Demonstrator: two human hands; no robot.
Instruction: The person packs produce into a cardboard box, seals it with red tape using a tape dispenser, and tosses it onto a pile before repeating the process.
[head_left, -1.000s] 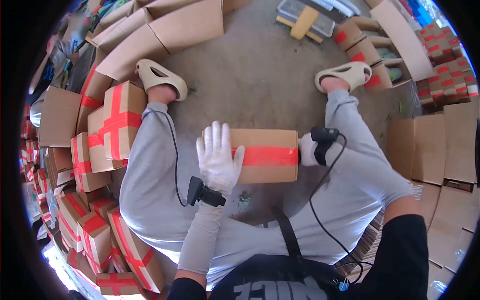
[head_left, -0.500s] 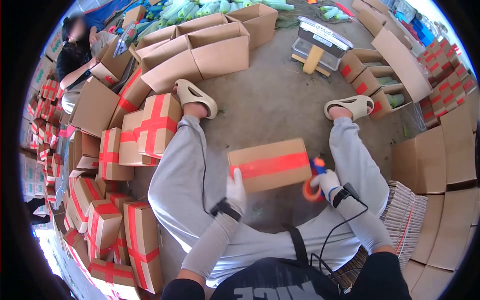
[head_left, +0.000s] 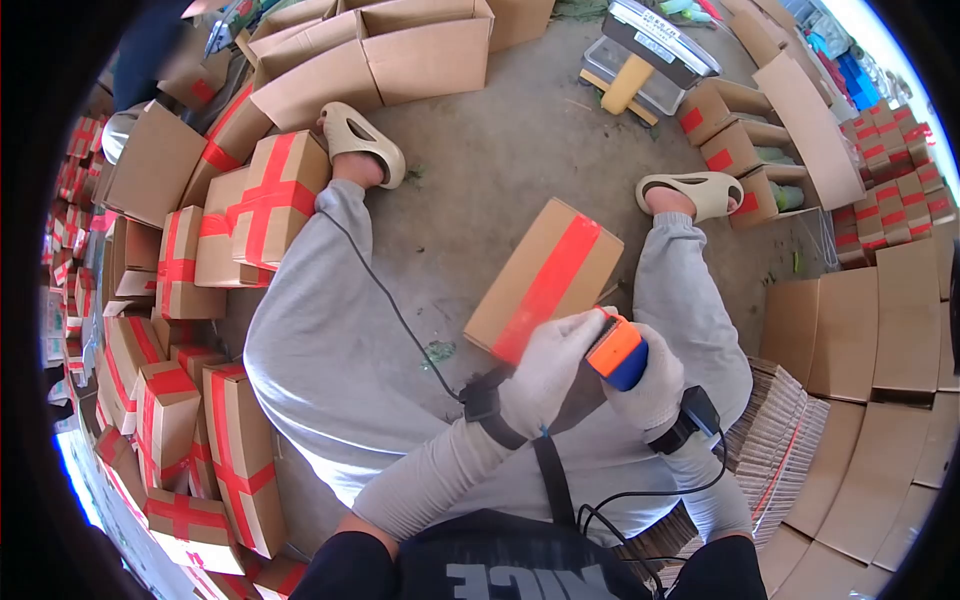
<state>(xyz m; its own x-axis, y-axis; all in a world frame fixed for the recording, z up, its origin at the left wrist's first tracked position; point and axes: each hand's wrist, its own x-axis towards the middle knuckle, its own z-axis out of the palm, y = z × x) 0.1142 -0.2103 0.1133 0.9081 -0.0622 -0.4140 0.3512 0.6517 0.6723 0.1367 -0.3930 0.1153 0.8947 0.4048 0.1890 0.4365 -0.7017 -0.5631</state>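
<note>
My right hand (head_left: 652, 385), in a white glove, is wrapped around an orange and blue tape dispenser (head_left: 617, 352) in front of my lap. My left hand (head_left: 555, 368), gloved too, has its fingers drawn together at the dispenser's upper left edge. Whatever those fingertips pinch is too small to make out. Just beyond both hands is a closed cardboard box (head_left: 545, 275), lying at a slant with a strip of red tape along its top. Its near end is partly hidden by my left hand.
Taped boxes (head_left: 240, 455) are piled at left. Open cartons (head_left: 420, 55) stand ahead, near a scale (head_left: 660, 45). Cartons holding green produce (head_left: 765, 190) are at right, above flattened cardboard (head_left: 775, 430). A cord (head_left: 385, 290) crosses my leg. Another person (head_left: 145, 60) is at upper left.
The box has turned from nearly level to a slant, and my left hand has left it for the tape dispenser. My right hand has brought the dispenser inward and turned it.
</note>
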